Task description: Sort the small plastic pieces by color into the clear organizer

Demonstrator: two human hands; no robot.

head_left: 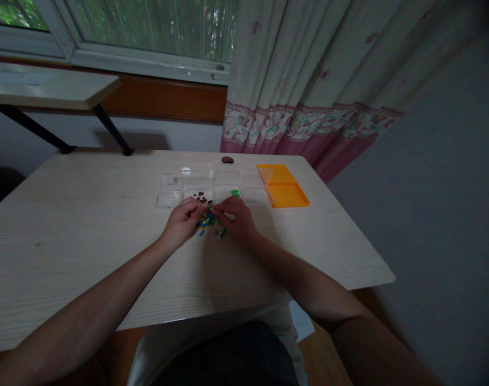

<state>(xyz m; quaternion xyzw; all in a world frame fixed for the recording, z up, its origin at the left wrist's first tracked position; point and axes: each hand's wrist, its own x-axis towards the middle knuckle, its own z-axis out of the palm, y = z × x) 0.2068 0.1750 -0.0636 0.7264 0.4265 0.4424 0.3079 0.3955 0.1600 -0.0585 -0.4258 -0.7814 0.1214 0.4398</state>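
Note:
A small heap of tiny blue, green and yellow pieces (pixel 210 223) lies on the pale wooden table (pixel 87 236). My left hand (pixel 182 219) rests at the heap's left side with its fingers curled onto the pieces. My right hand (pixel 237 217) sits at the heap's right side, fingertips pinched down among them. What each hand pinches is too small to make out. Just behind the hands stands a clear compartment tray (pixel 206 186). Brown pieces (pixel 202 197) lie in one compartment and green pieces (pixel 235 193) in another.
An orange tray with its lid (pixel 283 186) lies right of the clear tray. A round hole (pixel 227 160) sits at the table's far edge. Behind are a bench (pixel 47 91), a window and a curtain (pixel 309 80). The table edge is near my body.

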